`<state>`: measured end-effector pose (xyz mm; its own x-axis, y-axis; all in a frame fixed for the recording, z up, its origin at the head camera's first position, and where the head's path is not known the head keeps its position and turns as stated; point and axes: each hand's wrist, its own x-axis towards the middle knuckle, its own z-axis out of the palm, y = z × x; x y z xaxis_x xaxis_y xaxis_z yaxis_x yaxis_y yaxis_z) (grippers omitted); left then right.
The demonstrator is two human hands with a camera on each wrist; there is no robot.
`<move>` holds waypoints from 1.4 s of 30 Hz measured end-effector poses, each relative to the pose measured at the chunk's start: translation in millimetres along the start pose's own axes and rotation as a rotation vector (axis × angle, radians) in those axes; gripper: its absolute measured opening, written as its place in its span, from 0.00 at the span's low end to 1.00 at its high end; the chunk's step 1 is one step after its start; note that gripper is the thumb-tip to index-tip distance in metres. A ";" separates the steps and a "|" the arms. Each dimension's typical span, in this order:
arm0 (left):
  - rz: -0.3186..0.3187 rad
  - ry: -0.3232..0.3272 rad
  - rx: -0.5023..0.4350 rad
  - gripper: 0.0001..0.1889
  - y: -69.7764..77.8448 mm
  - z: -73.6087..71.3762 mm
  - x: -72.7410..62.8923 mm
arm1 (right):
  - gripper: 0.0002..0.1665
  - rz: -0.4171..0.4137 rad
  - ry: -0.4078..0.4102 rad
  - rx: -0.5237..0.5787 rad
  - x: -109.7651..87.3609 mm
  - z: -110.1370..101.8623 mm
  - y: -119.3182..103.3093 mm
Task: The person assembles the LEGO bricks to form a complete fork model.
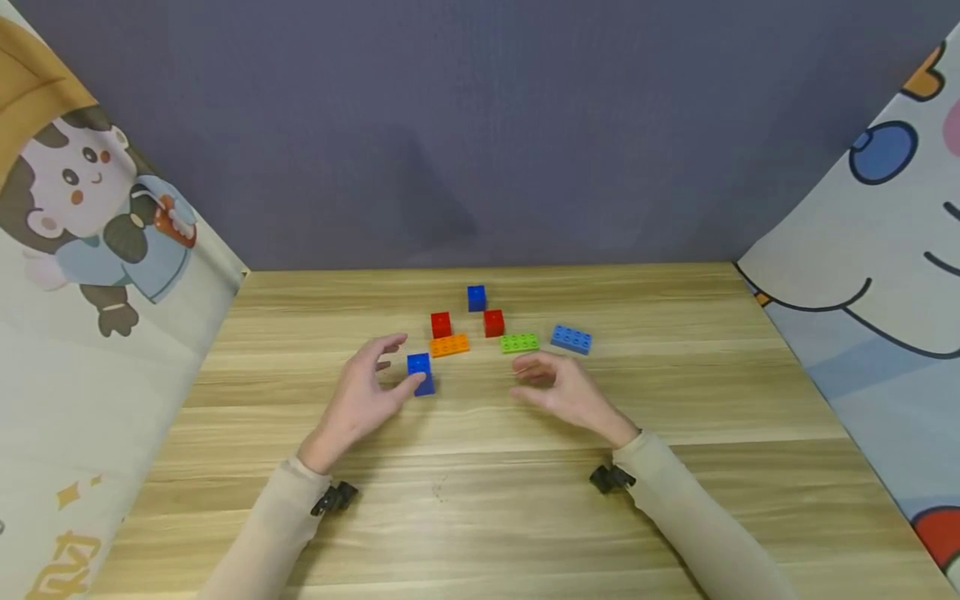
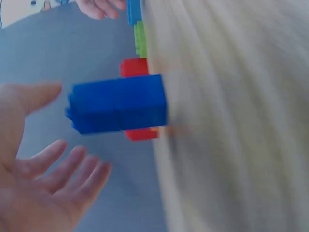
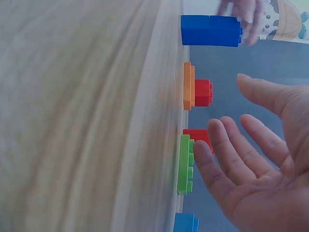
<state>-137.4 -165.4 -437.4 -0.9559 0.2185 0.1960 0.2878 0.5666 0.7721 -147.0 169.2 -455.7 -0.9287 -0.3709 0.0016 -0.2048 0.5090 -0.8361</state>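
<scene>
Left hand (image 1: 363, 390) and right hand (image 1: 564, 390): fingers parted, empty. Blue stack (image 2: 118, 104), nearer desk's left edge (image 1: 187, 433): probably light, stiff; pinch sides.

A wood-grain table (image 1: 480, 533) spreads before me. Nearest its back edge, about midway along, stands a small blue block (image 1: 477, 298). Closer to me are a red block (image 1: 441, 326) and, toward the right edge, a second red block (image 1: 493, 324). Before them lie flat orange (image 1: 449, 346) and green (image 1: 519, 342) bricks. A lighter blue brick (image 1: 572, 339) sits rightmost; a two-block blue stack (image 1: 418, 364) stands upright, leftmost and nearest me.
</scene>
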 end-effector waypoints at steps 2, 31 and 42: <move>0.075 0.079 0.053 0.31 10.5 1.7 -0.9 | 0.27 0.006 0.007 0.000 0.2 -0.5 1.4; 0.080 -0.101 0.318 0.28 44.4 91.0 34.8 | 0.21 -0.008 0.183 -0.110 27.4 -22.3 11.8; -0.002 -0.103 0.550 0.28 36.3 92.7 50.9 | 0.26 0.073 0.126 -0.148 41.5 -20.7 13.0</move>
<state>-170.3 -60.1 -455.5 -0.9539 0.2781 0.1131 0.3001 0.8920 0.3381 -194.6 176.5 -455.2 -0.9721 -0.2336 0.0203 -0.1701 0.6430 -0.7467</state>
